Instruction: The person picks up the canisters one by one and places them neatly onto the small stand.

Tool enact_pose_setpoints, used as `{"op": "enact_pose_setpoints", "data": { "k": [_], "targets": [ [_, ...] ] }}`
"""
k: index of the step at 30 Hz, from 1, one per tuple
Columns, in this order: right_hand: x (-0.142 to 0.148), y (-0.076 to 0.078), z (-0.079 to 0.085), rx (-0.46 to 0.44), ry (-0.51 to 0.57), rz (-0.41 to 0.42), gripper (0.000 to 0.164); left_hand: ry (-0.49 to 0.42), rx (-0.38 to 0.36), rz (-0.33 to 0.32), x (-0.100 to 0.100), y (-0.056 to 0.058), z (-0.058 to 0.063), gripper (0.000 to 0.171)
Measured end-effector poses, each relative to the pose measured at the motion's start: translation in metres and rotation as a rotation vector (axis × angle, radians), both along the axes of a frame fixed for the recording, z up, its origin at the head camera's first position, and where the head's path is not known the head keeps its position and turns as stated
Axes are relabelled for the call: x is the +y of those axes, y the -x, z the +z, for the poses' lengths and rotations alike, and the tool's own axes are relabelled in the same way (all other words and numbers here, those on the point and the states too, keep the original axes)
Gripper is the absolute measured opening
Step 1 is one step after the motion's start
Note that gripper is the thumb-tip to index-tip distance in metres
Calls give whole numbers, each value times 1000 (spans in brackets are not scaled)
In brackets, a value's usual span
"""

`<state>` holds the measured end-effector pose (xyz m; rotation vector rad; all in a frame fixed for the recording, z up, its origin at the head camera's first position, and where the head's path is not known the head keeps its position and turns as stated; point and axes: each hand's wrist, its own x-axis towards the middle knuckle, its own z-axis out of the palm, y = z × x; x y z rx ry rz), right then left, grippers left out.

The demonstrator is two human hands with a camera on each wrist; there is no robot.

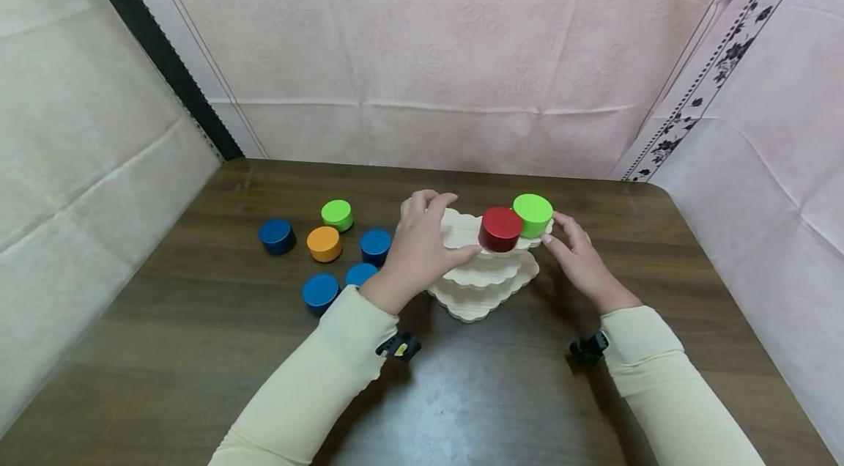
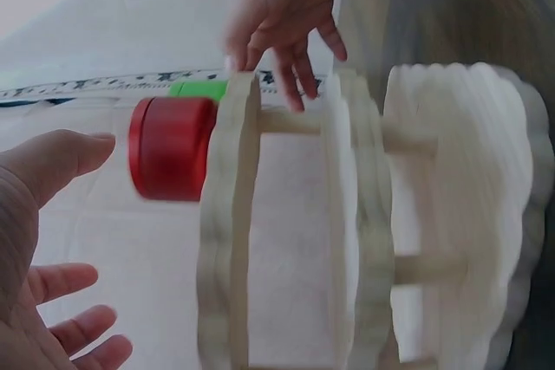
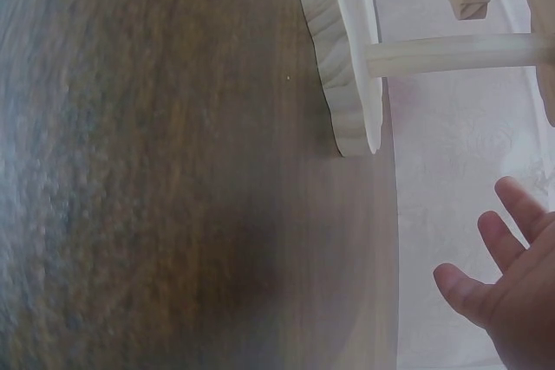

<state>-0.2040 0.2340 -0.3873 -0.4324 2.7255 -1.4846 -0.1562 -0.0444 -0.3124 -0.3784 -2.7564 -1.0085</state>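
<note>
A pale wooden tiered stand (image 1: 481,272) with scalloped edges is on the table; thin posts join its tiers. On its top tier sit a red cylinder (image 1: 500,229) and, touching or close beside it, a light green cylinder (image 1: 532,215). My left hand (image 1: 422,246) hovers at the stand's left side, thumb and fingers spread; a gap shows between thumb and red cylinder in the left wrist view. At the stand's right, my right hand (image 1: 583,261) has its fingers apart beside the top tier's edge near the green cylinder. Whether it touches the edge, I cannot tell. Neither hand holds anything.
Left of the stand, several blue cylinders (image 1: 276,237), an orange cylinder (image 1: 324,244) and a smaller green cylinder (image 1: 337,215) stand on the brown wooden table (image 1: 488,393). My left forearm partly covers one blue cylinder (image 1: 360,274). Pale cloth (image 1: 428,48) hangs behind the table and along both sides.
</note>
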Motion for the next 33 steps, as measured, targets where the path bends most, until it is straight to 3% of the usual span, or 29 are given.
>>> {"op": "enact_pose_setpoints", "data": {
  "k": [4,15,25,33],
  "targets": [
    [0,0,0,1,3,1,55,-16,3,15,-16,-4,-1,79],
    [0,1,-2,22,-4,3,54,-9,97,-29,-66,-9,-9,81],
    [0,1,1,13,-15,3,55,5,35,-22,-115,-18,-14,83],
    [0,-1,3,3,-21,0,56,51,0,-35,-145,-19,-27,83]
  ]
}}
